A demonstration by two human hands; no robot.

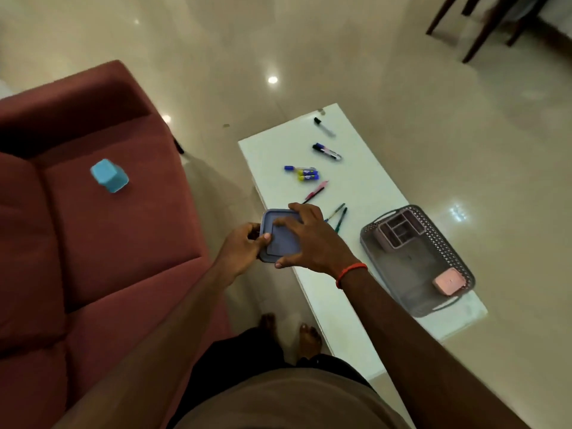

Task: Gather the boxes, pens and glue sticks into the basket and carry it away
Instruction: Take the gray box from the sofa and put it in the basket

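A light blue plastic box (pixel 109 175) sits on the maroon sofa (pixel 102 230), my left hand (pixel 240 247) and right hand (pixel 306 239) both grip a square grey-blue lidded box (pixel 283 241) over the white surface (pixel 346 181) edge, and the grey perforated basket (pixel 455 261) holds a pink divided tray (pixel 399 232) and a small pink box (pixel 448 282).

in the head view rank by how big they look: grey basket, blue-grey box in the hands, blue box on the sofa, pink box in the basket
1. Grey perforated plastic basket
2. Blue-grey square lidded box, though it is nearer the camera
3. Light blue box and small pink box: look alike, unranked
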